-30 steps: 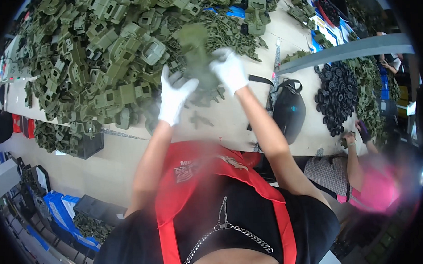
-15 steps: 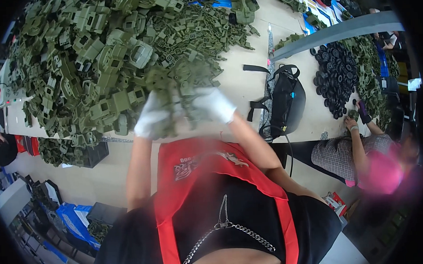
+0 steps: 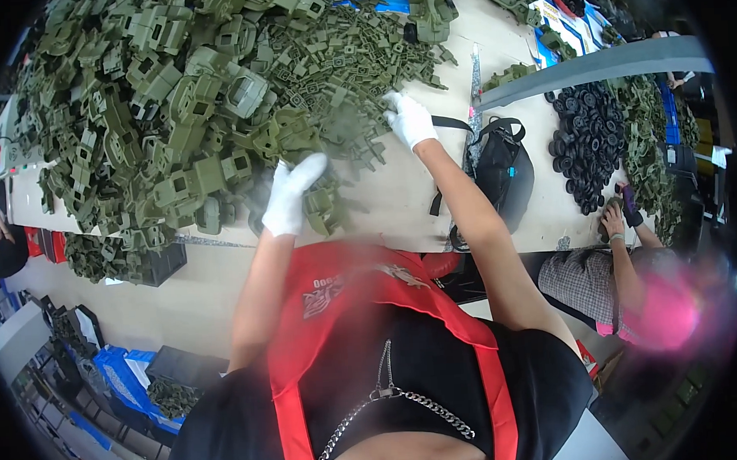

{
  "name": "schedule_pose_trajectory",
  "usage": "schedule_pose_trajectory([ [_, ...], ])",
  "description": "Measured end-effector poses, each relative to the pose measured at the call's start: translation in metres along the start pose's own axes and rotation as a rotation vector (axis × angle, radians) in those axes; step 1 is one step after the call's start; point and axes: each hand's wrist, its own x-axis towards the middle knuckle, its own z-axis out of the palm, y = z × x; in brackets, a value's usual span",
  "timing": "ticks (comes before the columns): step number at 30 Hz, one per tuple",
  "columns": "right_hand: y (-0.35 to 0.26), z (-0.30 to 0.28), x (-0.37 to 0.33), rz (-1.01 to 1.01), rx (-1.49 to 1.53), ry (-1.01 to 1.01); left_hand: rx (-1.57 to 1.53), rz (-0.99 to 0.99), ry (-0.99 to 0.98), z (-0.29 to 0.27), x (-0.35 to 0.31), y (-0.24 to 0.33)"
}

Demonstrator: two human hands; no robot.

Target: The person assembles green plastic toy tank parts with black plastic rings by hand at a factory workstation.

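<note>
A red apron (image 3: 330, 297) borders the pale tabletop (image 3: 409, 212). Left hand (image 3: 289, 192), gloved, lies against a green part (image 3: 322, 211); grip cannot be determined. Right hand (image 3: 413, 121), likewise indeterminate, is at the small-parts pile (image 3: 353, 54). Rightward: black wheels (image 3: 585, 142). Upper frame crops the heap (image 3: 141, 116); haze blurs the part's outline.

Parts (image 3: 188, 102) are green, gloves (image 3: 413, 121) white, apron (image 3: 321, 273) red.
</note>
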Motion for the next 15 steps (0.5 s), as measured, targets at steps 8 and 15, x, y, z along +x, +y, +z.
schedule_pose_trajectory([
  [8,-0.091,-0.078,-0.072,-0.099,0.344,0.1,-0.018,0.18,-0.031,0.002,-0.008,0.006],
  [15,-0.159,-0.094,-0.1,-0.032,0.455,0.164,0.096,0.095,-0.139,0.023,-0.025,0.02],
])
